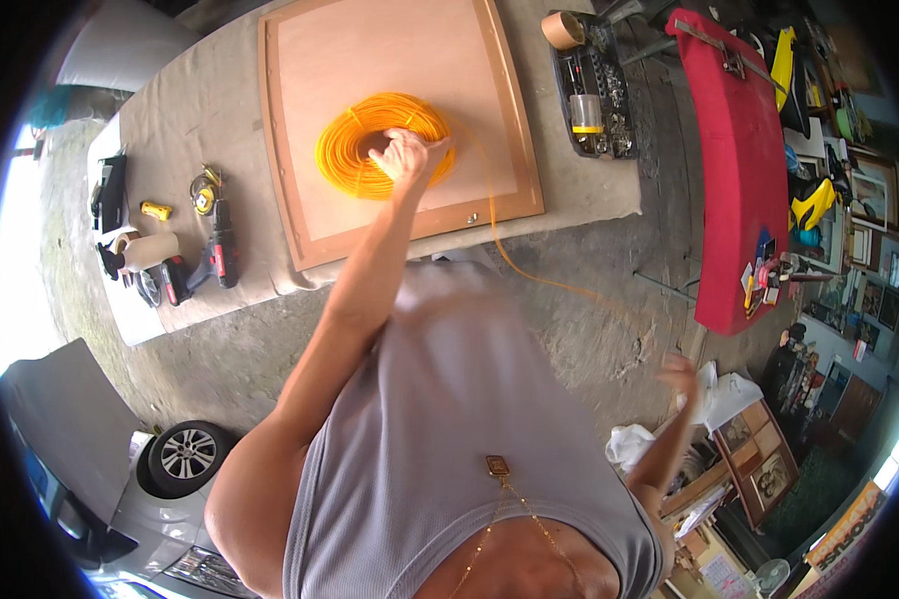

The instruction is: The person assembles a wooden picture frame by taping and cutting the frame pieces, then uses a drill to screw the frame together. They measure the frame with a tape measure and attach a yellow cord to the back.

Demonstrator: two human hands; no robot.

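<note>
On the wooden panel [400, 60], left hand [402, 155] gripping orange cord coil [355, 150], right hand [681, 374] blurred, grip unclear

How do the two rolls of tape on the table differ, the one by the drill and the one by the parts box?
The tape roll by the drill lies on its side at the left end of the table and looks pale and long. The tape roll by the parts box sits at the far right, darker tan, short and ring-like, its open core showing. Both are brownish rolls lying apart from the left hand on the orange cord coil.
</note>
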